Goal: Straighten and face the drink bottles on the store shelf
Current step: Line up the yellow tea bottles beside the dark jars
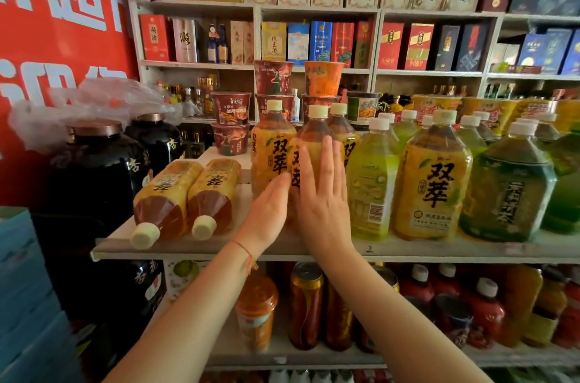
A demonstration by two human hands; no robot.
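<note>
- An upright amber tea bottle [309, 144] is bracketed by both hands at the front edge of the shelf [201, 249]; its long axis stands vertical, cap up.
- The right hand [323, 194] is laid flat across the bottle's front, fingers straight and pointing up, so most of the label is covered; nothing is gripped.
- The left hand [266, 213] is set against the bottle's lower left side, fingers extended and uncurled, touching rather than clasping.
- The bottle lies directly ahead of both palms, between them; the right hand is judged the nearer and better placed to turn it.
- The label's large characters are seen only at the left of the right hand, so the face appears turned off-centre; a twist about the vertical axis is likely what is called for.
- A neighbouring amber bottle [271, 150] stands just to the left, a green bottle [370, 181] just to the right, leaving little side room.
- Two amber bottles [188, 197] lie on their sides further left, caps toward the shelf edge, not yet stood up.
</note>
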